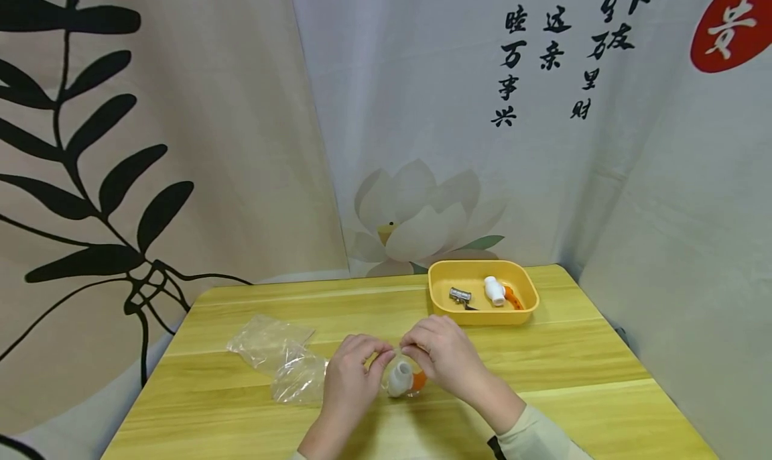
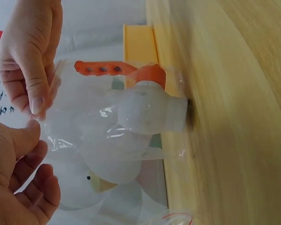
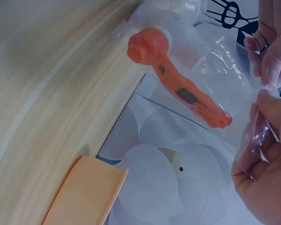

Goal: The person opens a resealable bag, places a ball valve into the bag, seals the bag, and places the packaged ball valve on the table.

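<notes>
Both hands pinch the top edge of a clear plastic bag [image 2: 68, 138] close together, at the middle of the table. My left hand [image 1: 354, 379] grips it from the left, with thumb and forefinger at the edge. On the other side my right hand [image 1: 446, 356] pinches it, thumb against fingers; a fold of film shows at its palm in the right wrist view. Inside the bag are a rounded white plastic piece [image 2: 143, 112] with a short neck and an orange handle-like piece [image 3: 178, 89] with dark marks along it. The bag's lower end hangs right at the tabletop.
A yellow tray [image 1: 482, 318] at the back right holds a small metal piece [image 1: 460, 295], a white piece [image 1: 494, 290] and an orange piece [image 1: 512, 298]. Crumpled clear bags [image 1: 271, 342] lie left of the hands. Behind the wooden table [image 1: 573, 379] hangs a printed curtain [image 1: 410, 98].
</notes>
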Motion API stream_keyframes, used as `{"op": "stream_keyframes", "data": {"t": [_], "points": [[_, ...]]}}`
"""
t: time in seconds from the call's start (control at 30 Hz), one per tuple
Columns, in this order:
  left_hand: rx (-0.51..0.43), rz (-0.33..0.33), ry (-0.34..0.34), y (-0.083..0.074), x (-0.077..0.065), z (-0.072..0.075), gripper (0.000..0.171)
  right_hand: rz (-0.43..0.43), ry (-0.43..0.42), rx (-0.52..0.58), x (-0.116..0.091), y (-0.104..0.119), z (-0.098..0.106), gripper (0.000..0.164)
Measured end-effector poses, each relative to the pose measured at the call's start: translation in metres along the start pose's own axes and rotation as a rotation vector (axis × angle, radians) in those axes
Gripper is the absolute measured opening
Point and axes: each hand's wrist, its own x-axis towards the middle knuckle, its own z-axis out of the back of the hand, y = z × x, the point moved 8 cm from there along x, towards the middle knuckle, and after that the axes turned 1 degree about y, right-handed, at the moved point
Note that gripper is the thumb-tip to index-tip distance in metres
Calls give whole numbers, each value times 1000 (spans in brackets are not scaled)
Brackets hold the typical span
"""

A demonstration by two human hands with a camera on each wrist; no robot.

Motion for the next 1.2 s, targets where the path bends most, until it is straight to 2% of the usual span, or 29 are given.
{"op": "stream_keyframes", "data": {"t": [0.2,0.47,0.73,1.03,1.2], "points": [[10,-12,-44,-4,0,2,17,14,1,-7,-1,2,-3,19],[41,-18,-79,-5,1,3,16,-10,-15,-50,-2,-1,-7,19],[56,33,-61,1,0,2,14,-32,2,-84,-5,-5,-5,21],[56,21,-62,-1,-2,3,15,-25,-6,-98,-6,-4,-4,19],[44,36,-71,1,-2,7,14,-13,-25,-118,-8,-6,-2,20]]}}
